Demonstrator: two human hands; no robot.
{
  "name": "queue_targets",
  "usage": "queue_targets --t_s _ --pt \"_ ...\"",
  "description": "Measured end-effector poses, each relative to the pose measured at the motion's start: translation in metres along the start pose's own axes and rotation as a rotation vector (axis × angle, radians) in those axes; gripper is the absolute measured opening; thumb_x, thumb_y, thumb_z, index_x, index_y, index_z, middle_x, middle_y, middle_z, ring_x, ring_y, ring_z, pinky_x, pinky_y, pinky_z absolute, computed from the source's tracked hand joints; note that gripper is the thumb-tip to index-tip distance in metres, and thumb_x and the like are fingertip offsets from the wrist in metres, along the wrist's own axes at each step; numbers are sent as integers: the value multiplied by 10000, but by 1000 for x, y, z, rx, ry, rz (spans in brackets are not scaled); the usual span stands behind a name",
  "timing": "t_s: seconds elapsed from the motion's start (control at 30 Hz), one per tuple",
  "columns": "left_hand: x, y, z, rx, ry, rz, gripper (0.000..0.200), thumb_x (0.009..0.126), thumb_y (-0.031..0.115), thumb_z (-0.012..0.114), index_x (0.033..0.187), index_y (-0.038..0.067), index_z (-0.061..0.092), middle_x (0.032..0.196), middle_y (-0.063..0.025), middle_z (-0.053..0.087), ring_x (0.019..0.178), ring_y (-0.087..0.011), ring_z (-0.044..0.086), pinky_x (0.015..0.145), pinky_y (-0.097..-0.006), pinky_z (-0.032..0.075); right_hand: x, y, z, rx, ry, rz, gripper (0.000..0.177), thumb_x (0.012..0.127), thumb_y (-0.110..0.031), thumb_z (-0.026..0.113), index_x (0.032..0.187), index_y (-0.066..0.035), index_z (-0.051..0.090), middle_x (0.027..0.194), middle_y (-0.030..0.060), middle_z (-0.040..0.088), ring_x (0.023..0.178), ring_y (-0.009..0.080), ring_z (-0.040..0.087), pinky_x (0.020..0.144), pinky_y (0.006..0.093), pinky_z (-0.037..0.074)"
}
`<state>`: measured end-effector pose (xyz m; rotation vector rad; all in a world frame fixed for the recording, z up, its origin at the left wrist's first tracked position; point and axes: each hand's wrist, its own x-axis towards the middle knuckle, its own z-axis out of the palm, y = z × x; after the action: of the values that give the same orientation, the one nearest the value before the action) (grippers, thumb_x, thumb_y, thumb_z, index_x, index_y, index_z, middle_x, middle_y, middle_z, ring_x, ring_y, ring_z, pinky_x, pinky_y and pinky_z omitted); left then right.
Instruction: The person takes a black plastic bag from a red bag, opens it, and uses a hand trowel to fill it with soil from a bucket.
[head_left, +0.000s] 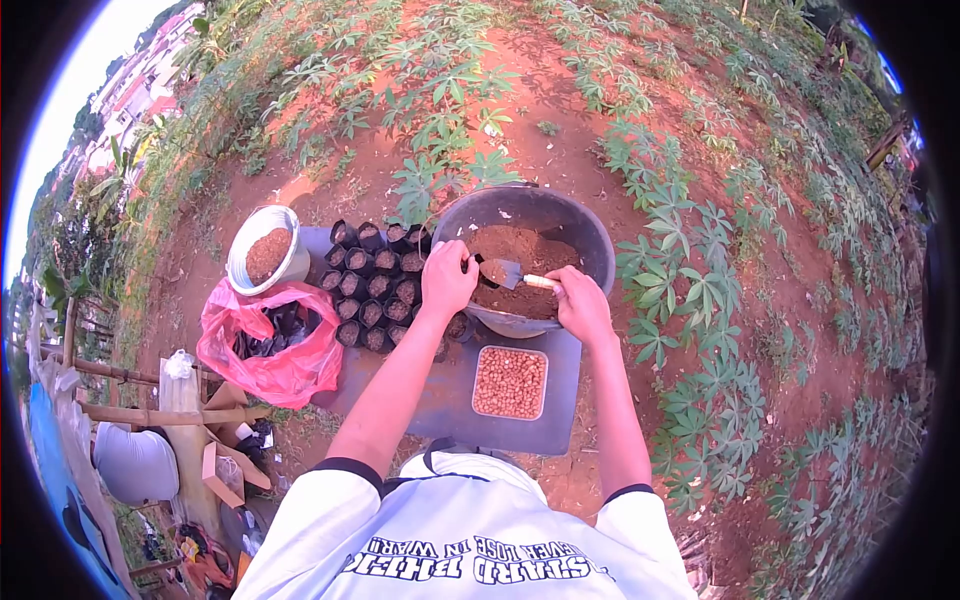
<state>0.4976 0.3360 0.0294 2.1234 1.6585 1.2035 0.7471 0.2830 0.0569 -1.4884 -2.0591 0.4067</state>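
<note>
My right hand (583,305) is closed around the pale handle of a small trowel (540,282), its metal blade pointing left with brown soil on it. At the blade's tip, my left hand (448,282) grips a small black planting bag (488,284), mostly hidden by the fingers. Both hands are over a large dark basin (598,235) with loose brown soil (520,247) inside. Left of my left hand stand several rows of soil-filled black bags (378,286). Below the basin sits a square clear tub (510,382) of small tan pellets or seeds.
A grey table (440,400) carries these things. At its left are a white bucket (297,262) of brown material and a pink plastic bag (285,375) with black plastic inside. Leafy plants (690,275) grow around on reddish ground. Bamboo poles (125,413) and a cardboard box (222,475) lie lower left.
</note>
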Motion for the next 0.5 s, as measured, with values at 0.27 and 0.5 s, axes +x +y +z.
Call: queue_targets --t_s 0.27,0.5 --pt "1 0 1 -24 12 -14 209 772 80 685 735 21 488 722 -133 527 758 -337 539 697 -445 448 1 0 0 -20 2 -16 166 893 -72 547 1038 -64 629 955 117 632 945 327 617 834 436 469" --pt "1 0 1 5 -13 -11 203 769 89 688 733 23 499 731 -129 541 774 -331 550 715 -437 458 -1 0 2 9 41 0 175 868 -76 582 1019 -64 670 933 102 646 917 317 629 834 426 482"
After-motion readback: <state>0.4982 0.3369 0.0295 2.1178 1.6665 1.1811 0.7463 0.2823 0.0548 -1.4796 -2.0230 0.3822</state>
